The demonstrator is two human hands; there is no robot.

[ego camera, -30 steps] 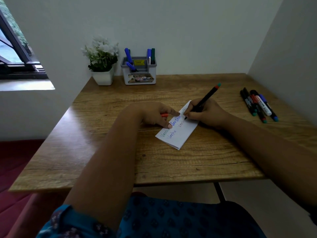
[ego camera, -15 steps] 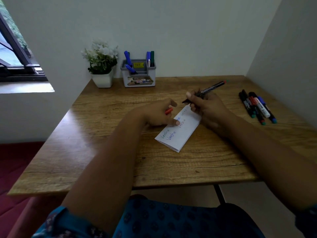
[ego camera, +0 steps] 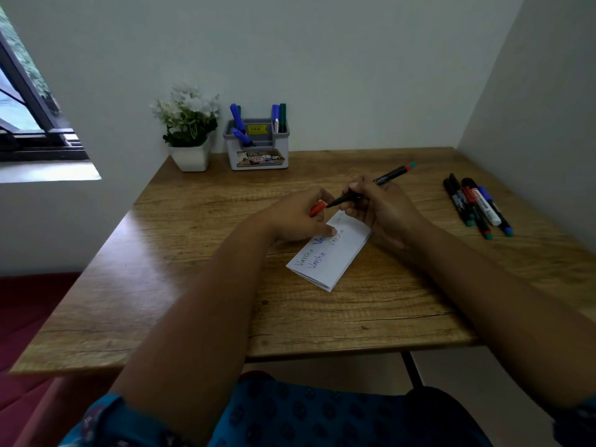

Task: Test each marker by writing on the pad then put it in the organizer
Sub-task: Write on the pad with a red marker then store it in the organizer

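Right hand (ego camera: pixel 380 211): fingers gripping a black marker (ego camera: pixel 371 186) above the pad, tip pointing left at the cap.
Left hand (ego camera: pixel 296 217): fingers pinching an orange cap (ego camera: pixel 317 208); one fingertip presses the pad.
Pad (ego camera: pixel 332 253): white, mid-desk, handwriting on it.
Organizer (ego camera: pixel 258 146): far edge of the desk (ego camera: pixel 193 301), several markers inside, right of a potted plant (ego camera: pixel 188 130).
Loose markers (ego camera: pixel 477 204): far right, well apart from the pad.

Black marker (ego camera: pixel 371 187) with red-and-teal end, orange-red cap (ego camera: pixel 317 208), white pad (ego camera: pixel 332 253), wood-grain table (ego camera: pixel 354 317).
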